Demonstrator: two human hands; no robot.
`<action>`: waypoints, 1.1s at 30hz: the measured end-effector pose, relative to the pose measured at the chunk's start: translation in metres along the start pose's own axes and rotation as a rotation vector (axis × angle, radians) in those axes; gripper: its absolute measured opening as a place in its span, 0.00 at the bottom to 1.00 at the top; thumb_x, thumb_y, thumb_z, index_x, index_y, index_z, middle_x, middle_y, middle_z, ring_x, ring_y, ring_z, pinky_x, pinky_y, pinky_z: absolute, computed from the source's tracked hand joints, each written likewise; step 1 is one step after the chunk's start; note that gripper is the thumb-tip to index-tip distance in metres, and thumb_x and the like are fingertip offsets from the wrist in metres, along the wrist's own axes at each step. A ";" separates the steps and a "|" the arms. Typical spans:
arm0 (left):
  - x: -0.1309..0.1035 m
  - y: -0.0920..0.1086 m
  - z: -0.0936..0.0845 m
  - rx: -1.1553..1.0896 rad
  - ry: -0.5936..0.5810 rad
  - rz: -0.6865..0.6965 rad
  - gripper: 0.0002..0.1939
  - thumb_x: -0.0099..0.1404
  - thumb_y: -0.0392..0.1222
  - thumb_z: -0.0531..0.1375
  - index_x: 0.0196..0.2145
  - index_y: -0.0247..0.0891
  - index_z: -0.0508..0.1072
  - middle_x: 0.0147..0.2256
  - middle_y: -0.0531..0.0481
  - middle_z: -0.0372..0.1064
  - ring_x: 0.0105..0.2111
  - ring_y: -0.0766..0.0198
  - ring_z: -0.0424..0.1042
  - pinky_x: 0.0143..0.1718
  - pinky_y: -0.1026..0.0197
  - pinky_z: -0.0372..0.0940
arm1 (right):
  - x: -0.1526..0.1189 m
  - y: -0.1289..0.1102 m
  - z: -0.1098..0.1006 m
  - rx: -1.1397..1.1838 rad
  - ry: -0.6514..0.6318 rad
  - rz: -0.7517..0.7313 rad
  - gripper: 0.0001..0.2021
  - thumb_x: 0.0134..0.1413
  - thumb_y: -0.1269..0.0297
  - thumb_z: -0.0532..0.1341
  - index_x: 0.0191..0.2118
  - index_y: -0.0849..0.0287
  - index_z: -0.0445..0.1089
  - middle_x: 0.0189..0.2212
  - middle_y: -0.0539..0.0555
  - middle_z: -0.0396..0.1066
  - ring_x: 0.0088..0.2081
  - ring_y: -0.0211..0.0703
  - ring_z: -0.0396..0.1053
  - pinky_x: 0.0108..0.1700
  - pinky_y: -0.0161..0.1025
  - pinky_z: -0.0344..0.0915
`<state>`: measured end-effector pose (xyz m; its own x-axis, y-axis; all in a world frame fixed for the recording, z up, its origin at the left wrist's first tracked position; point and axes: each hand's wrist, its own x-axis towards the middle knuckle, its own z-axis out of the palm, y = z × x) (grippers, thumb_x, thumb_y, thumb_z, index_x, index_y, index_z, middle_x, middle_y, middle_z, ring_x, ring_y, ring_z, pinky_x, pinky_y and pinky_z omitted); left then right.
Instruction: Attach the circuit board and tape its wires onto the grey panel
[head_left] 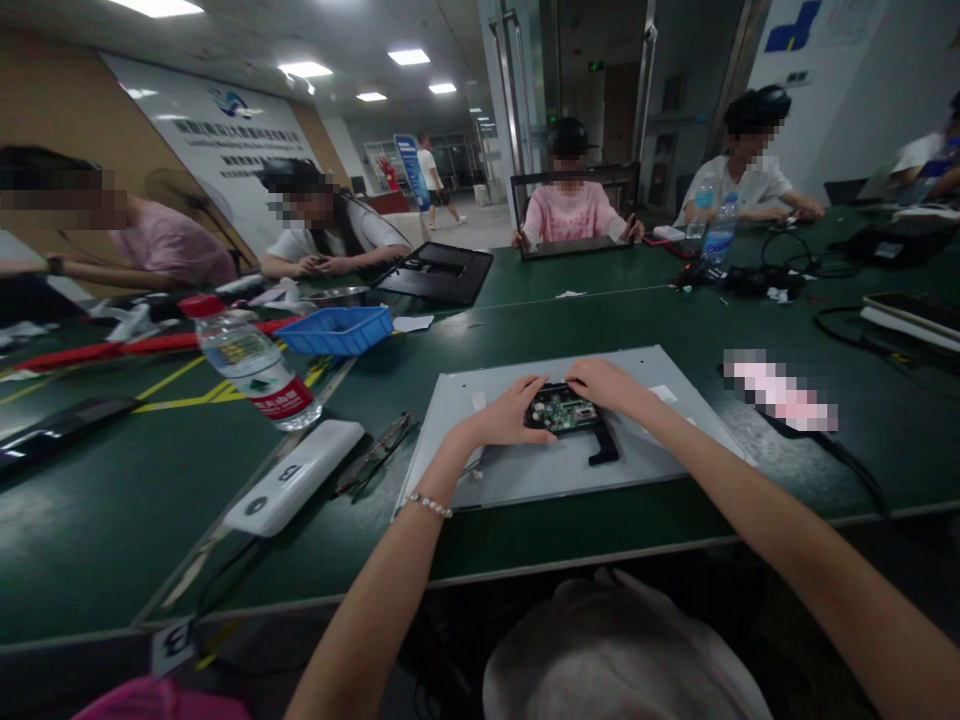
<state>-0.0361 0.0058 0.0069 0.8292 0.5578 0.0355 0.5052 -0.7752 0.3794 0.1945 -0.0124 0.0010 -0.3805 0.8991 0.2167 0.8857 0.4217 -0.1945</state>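
Note:
A green circuit board in a black frame lies over the middle of a grey metal panel. My left hand grips the frame's left side, with the thumb along the near edge and the fingers at the far edge. At the far right corner, my right hand is closed on the frame, its fingertips bent down over the edge. A black arm-like piece sticks out from the frame toward the near right. Thin cables rest on the panel beside my left wrist.
Left of the panel are eyeglasses, a white power bank, a water bottle and a blue tray. A cabled device lies right. Several people sit around the table; one holds a black frame.

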 end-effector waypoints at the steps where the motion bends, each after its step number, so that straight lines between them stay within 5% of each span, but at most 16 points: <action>1: 0.000 0.000 0.000 0.003 -0.001 0.000 0.54 0.52 0.67 0.59 0.65 0.37 0.39 0.64 0.37 0.40 0.63 0.45 0.44 0.62 0.49 0.46 | 0.000 0.001 0.000 0.016 0.002 -0.008 0.12 0.60 0.69 0.53 0.41 0.61 0.75 0.40 0.59 0.74 0.44 0.46 0.70 0.46 0.37 0.61; 10: 0.000 0.001 -0.001 0.022 -0.025 -0.007 0.54 0.53 0.66 0.59 0.65 0.36 0.40 0.64 0.37 0.39 0.63 0.46 0.44 0.62 0.49 0.45 | -0.016 0.027 -0.022 0.155 0.118 0.029 0.15 0.56 0.70 0.55 0.46 0.62 0.73 0.47 0.59 0.72 0.50 0.48 0.68 0.54 0.41 0.59; 17: -0.001 0.003 -0.003 0.025 -0.038 -0.024 0.53 0.54 0.66 0.59 0.65 0.36 0.40 0.65 0.38 0.37 0.63 0.46 0.43 0.62 0.48 0.45 | -0.043 0.070 -0.034 0.281 -0.196 0.217 0.20 0.44 0.69 0.62 0.47 0.62 0.73 0.43 0.59 0.74 0.43 0.48 0.71 0.43 0.38 0.67; 24: -0.001 0.003 -0.004 0.022 -0.031 -0.007 0.54 0.53 0.66 0.60 0.65 0.35 0.41 0.64 0.37 0.39 0.63 0.46 0.45 0.62 0.50 0.46 | -0.046 0.075 -0.035 0.304 -0.371 0.220 0.13 0.39 0.70 0.64 0.37 0.61 0.75 0.37 0.56 0.75 0.38 0.45 0.72 0.38 0.36 0.66; 33: -0.002 -0.001 -0.001 0.025 -0.034 -0.019 0.53 0.53 0.68 0.58 0.66 0.37 0.40 0.65 0.38 0.37 0.63 0.45 0.45 0.62 0.49 0.46 | -0.047 0.070 -0.043 0.323 -0.374 0.257 0.12 0.41 0.71 0.61 0.35 0.59 0.76 0.34 0.54 0.76 0.35 0.45 0.72 0.34 0.35 0.65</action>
<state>-0.0390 0.0061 0.0077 0.8268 0.5625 -0.0036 0.5266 -0.7717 0.3565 0.2857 -0.0304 0.0185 -0.2838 0.9335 -0.2191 0.8582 0.1454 -0.4923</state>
